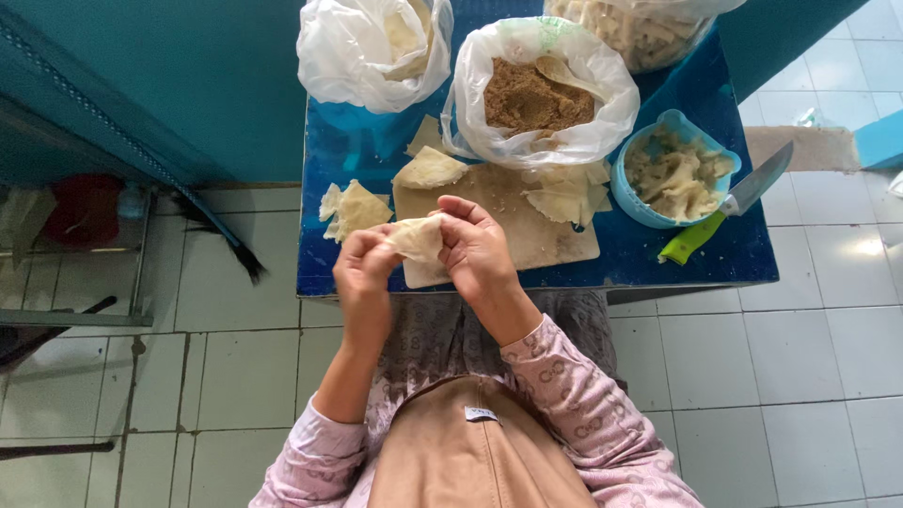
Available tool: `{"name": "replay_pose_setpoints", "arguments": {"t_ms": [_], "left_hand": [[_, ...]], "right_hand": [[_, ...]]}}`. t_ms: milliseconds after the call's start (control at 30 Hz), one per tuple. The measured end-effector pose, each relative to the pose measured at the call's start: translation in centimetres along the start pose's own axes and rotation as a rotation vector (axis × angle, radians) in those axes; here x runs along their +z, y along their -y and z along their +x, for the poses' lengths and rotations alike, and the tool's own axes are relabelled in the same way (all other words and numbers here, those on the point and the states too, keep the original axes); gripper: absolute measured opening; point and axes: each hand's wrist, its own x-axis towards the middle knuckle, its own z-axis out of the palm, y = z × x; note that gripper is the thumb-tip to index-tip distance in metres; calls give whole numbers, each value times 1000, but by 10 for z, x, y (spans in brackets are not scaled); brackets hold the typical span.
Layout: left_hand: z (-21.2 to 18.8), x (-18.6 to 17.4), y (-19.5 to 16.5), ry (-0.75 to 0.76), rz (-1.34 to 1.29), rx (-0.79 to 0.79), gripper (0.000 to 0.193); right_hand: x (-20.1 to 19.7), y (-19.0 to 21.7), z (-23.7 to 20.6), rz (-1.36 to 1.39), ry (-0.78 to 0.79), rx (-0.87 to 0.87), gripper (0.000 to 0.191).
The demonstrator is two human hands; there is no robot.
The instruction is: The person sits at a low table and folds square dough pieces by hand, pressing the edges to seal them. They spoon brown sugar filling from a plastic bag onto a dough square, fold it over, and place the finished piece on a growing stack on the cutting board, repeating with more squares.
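Wrapper dough, pale and thin, sits at centre frame, pinched between left hand and right hand above the cutting board, fingers closed on its edges, apparently to fold it; brown filling bag lies just beyond within reach.

Small blue tabletop over white floor tiles. On top: a pale cutting board, two white plastic bags, one with brown crumbs, a blue bowl, a green-handled knife, loose dough pieces.
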Motion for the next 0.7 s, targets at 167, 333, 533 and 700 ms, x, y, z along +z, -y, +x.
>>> {"name": "replay_pose_setpoints", "arguments": {"t_ms": [167, 333, 533, 700], "left_hand": [[10, -27, -17, -143, -593, -251, 8], [13, -43, -36, -153, -311, -101, 15], [23, -41, -48, -169, 193, -57, 19], [29, -27, -46, -21, 626, 50, 29]], "right_hand": [[-13, 1, 13, 77, 5, 27, 21], [-17, 28, 10, 58, -115, -19, 22], [-14, 102, -33, -706, -224, -997, 13], [12, 100, -43, -1800, -150, -1331, 16]]}}
